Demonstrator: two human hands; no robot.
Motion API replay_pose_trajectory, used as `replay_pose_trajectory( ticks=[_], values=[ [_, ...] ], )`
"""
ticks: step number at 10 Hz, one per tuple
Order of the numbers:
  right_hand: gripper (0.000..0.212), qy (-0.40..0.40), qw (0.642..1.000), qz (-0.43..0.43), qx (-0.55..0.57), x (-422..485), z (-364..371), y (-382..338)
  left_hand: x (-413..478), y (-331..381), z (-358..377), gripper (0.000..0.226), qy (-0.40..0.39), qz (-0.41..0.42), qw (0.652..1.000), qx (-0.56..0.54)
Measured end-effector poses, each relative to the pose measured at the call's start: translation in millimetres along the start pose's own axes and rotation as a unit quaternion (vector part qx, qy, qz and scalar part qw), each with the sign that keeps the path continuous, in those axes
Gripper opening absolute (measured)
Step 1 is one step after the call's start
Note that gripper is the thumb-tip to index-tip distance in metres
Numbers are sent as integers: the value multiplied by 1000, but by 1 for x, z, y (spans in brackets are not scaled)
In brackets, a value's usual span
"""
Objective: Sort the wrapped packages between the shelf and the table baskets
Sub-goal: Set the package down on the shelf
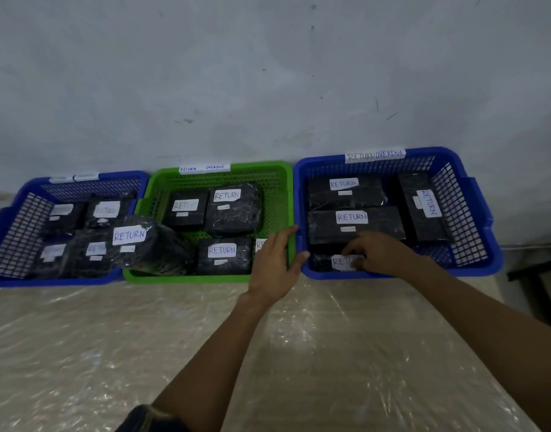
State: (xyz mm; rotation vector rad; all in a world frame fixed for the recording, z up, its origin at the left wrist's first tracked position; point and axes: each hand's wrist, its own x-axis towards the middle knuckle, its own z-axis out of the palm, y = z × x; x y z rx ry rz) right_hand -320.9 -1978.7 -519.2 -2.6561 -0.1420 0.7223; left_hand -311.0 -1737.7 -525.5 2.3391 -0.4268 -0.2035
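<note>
Three baskets stand side by side against the wall: a blue one on the left (6, 226), a green one in the middle (277, 194) and a blue one on the right (473, 213). All hold black wrapped packages with white RETURN labels. My right hand (377, 254) reaches into the right blue basket and its fingers curl onto the front package (322, 262), covering part of its label. My left hand (277, 263) hovers with straight fingers over the green basket's right front corner, holding nothing. A bulky package (149, 244) overlaps the left and green baskets.
The baskets sit on a table covered with crinkled clear plastic (112, 353). Paper strips reading RETURN OVERDUE are taped to the back rims of the green basket (204, 168) and the right basket (374, 155). The table's right edge lies near a dark stand (536, 275).
</note>
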Motion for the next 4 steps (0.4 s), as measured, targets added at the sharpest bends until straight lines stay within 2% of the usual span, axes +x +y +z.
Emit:
replay_pose_trajectory(
  ticks=[2,4],
  values=[
    [37,24,999,31,25,-5,1,-3,-2,0,0,56,0,1,1000,31],
    [36,73,997,8,16,-20,-7,-14,-10,7,-19,68,-44,-14,998,53]
  ],
)
